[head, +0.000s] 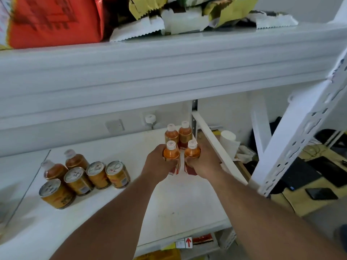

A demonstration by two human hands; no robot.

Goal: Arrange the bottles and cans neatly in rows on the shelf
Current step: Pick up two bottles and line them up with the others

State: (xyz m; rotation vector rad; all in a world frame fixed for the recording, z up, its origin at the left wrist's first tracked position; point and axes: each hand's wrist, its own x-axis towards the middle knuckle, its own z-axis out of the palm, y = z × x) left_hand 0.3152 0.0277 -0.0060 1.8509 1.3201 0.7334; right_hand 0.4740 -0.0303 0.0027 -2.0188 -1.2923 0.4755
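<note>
On the white shelf (169, 207), my left hand (157, 162) grips an orange tea bottle (171, 152) with a white cap. Beside it my right hand (204, 162) grips a second such bottle (192, 151). Both bottles stand upright, close together, just in front of two more tea bottles (178, 134) at the shelf's back right. On the left stand several gold cans (78, 180) with pull-tab lids, in a loose cluster. Two darker tea bottles (63, 164) stand behind the cans.
The upper shelf's thick white front beam (169, 72) hangs over the work area, with snack bags (56, 21) on top. A perforated white upright (300, 137) and a side rail (216, 143) bound the shelf on the right. Wall sockets (131, 122) sit behind. A desk with dark devices (319, 184) lies right.
</note>
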